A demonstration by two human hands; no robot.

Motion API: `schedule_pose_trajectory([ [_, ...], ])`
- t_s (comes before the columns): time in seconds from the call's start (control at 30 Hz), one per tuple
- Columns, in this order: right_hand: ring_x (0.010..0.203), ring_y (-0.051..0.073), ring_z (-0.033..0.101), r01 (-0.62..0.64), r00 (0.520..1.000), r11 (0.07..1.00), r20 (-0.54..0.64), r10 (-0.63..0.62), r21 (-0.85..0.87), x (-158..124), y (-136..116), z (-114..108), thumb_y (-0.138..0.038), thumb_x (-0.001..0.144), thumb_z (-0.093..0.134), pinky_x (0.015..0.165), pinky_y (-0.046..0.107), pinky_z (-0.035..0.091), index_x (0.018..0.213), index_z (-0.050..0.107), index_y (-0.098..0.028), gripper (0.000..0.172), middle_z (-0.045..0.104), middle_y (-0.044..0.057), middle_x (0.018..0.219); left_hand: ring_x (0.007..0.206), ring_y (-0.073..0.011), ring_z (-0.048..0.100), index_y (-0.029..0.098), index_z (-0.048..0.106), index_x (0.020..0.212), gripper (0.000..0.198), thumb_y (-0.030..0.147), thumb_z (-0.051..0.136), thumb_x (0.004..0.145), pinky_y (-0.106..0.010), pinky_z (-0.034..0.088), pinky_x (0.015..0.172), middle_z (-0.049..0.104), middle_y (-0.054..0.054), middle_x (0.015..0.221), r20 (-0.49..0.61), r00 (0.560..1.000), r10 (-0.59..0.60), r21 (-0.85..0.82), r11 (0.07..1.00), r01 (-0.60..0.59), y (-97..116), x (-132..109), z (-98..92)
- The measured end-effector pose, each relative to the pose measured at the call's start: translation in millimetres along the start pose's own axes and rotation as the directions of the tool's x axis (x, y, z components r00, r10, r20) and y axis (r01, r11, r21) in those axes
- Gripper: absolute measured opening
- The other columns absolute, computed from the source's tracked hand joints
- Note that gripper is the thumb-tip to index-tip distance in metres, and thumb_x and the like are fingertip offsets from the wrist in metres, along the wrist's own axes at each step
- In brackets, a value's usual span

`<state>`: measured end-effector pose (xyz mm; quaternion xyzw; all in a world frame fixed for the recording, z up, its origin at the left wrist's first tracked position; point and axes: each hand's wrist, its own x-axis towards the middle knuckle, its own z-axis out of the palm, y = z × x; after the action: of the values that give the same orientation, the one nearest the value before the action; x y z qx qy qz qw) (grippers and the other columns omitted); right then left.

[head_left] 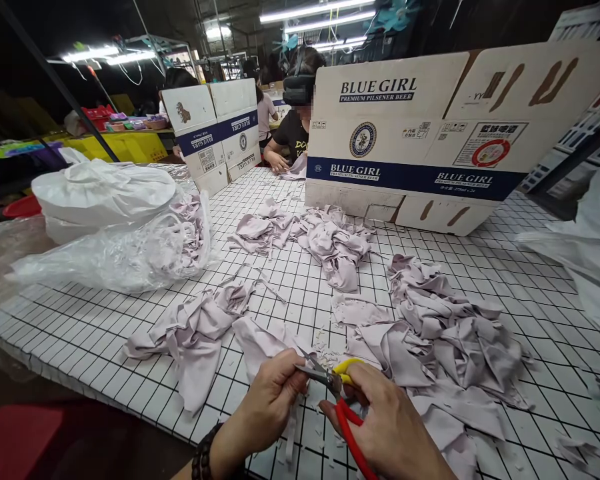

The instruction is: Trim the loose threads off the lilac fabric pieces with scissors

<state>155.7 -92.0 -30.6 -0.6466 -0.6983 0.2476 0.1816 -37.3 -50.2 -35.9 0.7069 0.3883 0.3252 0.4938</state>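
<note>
By the tabletop's (105,320) near edge, the right hand (387,417) curls its fingers around scissors (335,383); the left hand (270,400) pinches lilac cloth (260,341), fingertips closed.

Yellow-and-red-handled scissors (335,384): in the right hand (387,413), metal blades parted, pointing toward the fingertips of the left hand (275,390).
Pale lilac cloth piece (263,341): creased, lying just beyond the left hand, partly hidden by it.
Narrow cloth strip (291,440): pale, between the hands, beside the left.
</note>
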Motion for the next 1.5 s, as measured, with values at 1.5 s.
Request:
schedule_pose_trajectory([
  [1.5,0.05,0.013,0.054,-0.422,0.901,0.285,0.432,0.028,0.861,5,9,16,-0.07,0.079,0.053,0.049,0.024,0.041,0.067,0.05,-0.019,0.052,0.061,0.002,0.064,0.058,-0.01,0.05,0.014,0.063,0.081,0.035,0.042,0.047,0.096,-0.023,0.041,0.057,0.052,-0.001,0.073,0.016,0.994,-0.107,-0.249,0.962,0.108,0,2,5.0],
])
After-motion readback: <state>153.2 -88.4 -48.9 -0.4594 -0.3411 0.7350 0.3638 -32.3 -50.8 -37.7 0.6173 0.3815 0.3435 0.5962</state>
